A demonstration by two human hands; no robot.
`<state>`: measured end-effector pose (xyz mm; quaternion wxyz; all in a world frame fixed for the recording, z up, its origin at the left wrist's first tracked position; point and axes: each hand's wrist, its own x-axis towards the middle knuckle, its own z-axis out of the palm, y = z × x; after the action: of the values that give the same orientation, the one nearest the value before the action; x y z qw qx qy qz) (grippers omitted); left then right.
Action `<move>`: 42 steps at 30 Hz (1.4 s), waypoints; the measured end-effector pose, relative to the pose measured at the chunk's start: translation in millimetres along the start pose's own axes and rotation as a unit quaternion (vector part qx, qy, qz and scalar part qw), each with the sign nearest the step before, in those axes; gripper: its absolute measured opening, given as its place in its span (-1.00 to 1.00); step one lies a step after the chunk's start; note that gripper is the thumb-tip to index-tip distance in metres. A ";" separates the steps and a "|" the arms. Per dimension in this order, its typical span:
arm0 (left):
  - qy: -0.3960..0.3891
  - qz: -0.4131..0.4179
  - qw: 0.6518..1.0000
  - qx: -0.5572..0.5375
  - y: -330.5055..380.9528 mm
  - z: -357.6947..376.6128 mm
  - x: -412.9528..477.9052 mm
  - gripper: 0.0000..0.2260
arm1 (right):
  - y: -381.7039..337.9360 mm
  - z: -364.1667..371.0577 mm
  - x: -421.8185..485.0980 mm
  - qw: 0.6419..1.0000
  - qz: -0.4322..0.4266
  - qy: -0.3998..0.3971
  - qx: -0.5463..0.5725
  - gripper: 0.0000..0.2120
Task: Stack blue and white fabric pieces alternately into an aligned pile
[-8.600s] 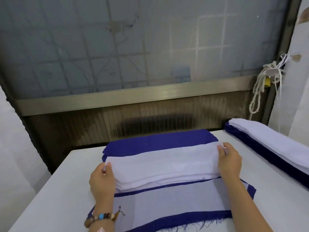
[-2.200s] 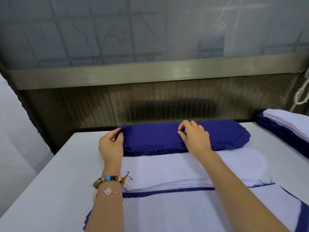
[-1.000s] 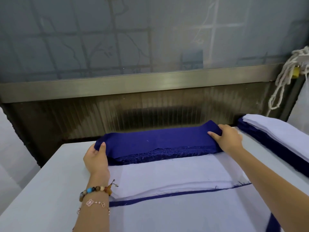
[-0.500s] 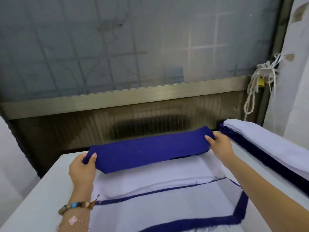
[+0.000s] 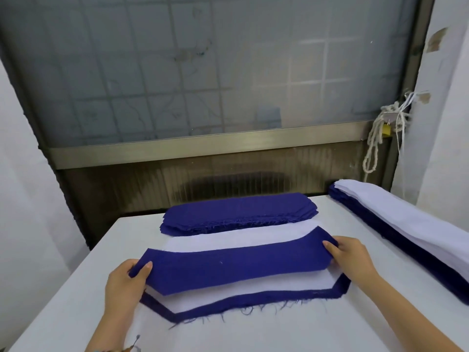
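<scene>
Head view. Blue piece (image 5: 236,268): held flat just above near pile (image 5: 253,288); left hand (image 5: 124,283) and right hand (image 5: 352,257) each pinch one end. Near pile: white top, frayed blue edge showing in front. Blue stack (image 5: 238,212): far table (image 5: 63,301) edge. Mixed pile (image 5: 406,232): right edge. Tabletop shows at left and front.

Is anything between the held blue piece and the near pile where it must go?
Nothing visible: the left hand and right hand hold the blue piece over the near pile, whose white top lies bare.
</scene>
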<state>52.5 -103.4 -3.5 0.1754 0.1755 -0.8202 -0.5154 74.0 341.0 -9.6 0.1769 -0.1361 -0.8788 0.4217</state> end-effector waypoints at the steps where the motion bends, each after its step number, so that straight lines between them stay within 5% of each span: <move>1: -0.009 -0.003 1.000 -0.004 -4.1 -1.3 -4.1 -0.86 | 1.3 -0.5 -5.0 1.000 -0.004 0.000 0.001 -0.67; 16: -0.035 0.071 0.993 0.087 -20.9 -0.5 -18.7 -0.85 | 8.7 4.5 -23.6 0.997 -0.046 -0.008 -0.056 -0.88; 23: -0.040 0.068 0.995 0.062 -17.6 -0.5 -24.0 -0.94 | 12.9 0.6 -19.7 0.999 -0.014 0.045 0.008 -0.91; 42: 0.003 0.056 0.991 0.118 -17.7 2.2 -23.8 -0.84 | 6.3 2.5 -24.5 0.997 -0.028 0.031 -0.072 -0.71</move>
<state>74.2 -97.8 -23.1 0.1844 0.1501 -0.8835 -0.4037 95.5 333.5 -20.8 0.2060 -0.1365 -0.9043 0.3481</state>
